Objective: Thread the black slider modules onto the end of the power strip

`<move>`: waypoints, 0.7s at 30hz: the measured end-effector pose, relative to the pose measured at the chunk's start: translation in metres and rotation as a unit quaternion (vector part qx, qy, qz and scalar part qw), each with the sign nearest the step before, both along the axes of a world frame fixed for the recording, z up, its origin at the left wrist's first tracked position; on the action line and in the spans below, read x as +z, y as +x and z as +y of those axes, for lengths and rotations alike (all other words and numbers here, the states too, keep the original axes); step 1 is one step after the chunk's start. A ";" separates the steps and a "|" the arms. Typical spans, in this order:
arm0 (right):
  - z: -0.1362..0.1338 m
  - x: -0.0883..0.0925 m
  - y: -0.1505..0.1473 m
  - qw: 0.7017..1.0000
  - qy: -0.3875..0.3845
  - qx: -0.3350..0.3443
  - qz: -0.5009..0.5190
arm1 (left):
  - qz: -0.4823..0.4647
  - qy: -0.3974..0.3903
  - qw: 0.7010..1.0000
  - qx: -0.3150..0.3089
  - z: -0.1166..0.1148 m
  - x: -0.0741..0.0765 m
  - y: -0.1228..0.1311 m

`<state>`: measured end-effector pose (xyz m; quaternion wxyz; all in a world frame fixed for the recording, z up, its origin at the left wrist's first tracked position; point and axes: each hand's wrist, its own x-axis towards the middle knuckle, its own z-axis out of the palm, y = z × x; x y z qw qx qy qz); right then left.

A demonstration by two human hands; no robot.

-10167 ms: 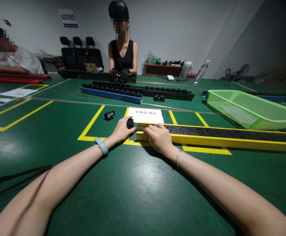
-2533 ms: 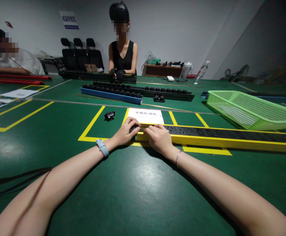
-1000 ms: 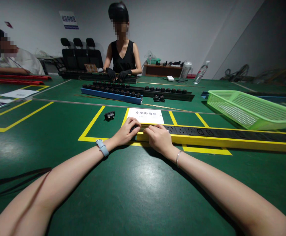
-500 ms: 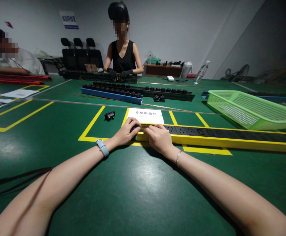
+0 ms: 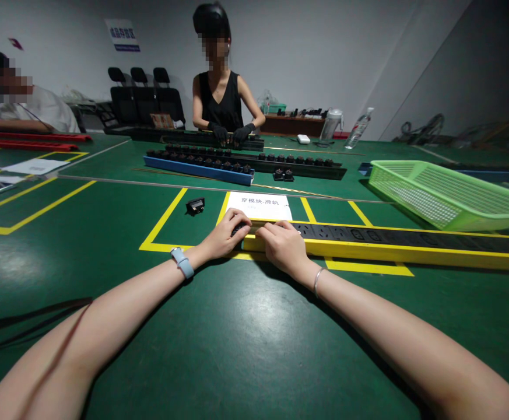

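Note:
A long yellow rail (image 5: 389, 252) lies across the table from the middle to the right edge, with black socket modules (image 5: 324, 233) set along its channel. My left hand (image 5: 228, 232) is closed around a dark socket module (image 5: 239, 228) at the rail's left end; the fingers cover most of it. Just to the right, my right hand (image 5: 283, 244) grips the rail near that end, fingers curled over its top and near side. A single loose black module (image 5: 195, 206) rests on the table to the left of my left hand.
Behind the rail lies a white paper sign (image 5: 260, 204). A green basket (image 5: 446, 198) stands at the right. Farther back are a blue rail (image 5: 197, 169) with modules and a black rail (image 5: 302, 165). Across the table a gloved person (image 5: 219, 105) works; another person sits far left.
My hands and the yellow rail look unmoved. Across the table, the co-worker's gloved hands and the black rail beneath them have shifted to the right.

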<state>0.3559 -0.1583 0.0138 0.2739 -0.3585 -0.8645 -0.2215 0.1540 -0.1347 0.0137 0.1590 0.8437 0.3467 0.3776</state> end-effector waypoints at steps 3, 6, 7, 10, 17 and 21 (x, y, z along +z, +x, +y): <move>0.000 0.000 0.001 1.000 -0.004 -0.001 0.000 | -0.001 -0.001 1.000 0.000 0.000 0.000 0.000; 0.000 0.000 0.001 1.000 -0.012 -0.001 -0.001 | -0.001 -0.002 1.000 -0.001 0.000 0.000 0.000; 0.000 0.000 0.001 1.000 -0.014 0.000 0.000 | 0.000 -0.003 1.000 -0.001 0.000 0.000 0.000; 0.000 0.000 0.000 1.000 -0.018 0.000 0.001 | 0.002 -0.007 1.000 0.001 -0.001 0.000 0.000; 0.000 0.000 0.000 1.000 -0.012 -0.002 -0.002 | 0.004 -0.004 1.000 0.001 -0.001 0.001 0.000; 0.000 0.000 0.000 1.000 -0.010 -0.002 -0.001 | 0.009 -0.007 1.000 0.002 -0.001 0.001 0.000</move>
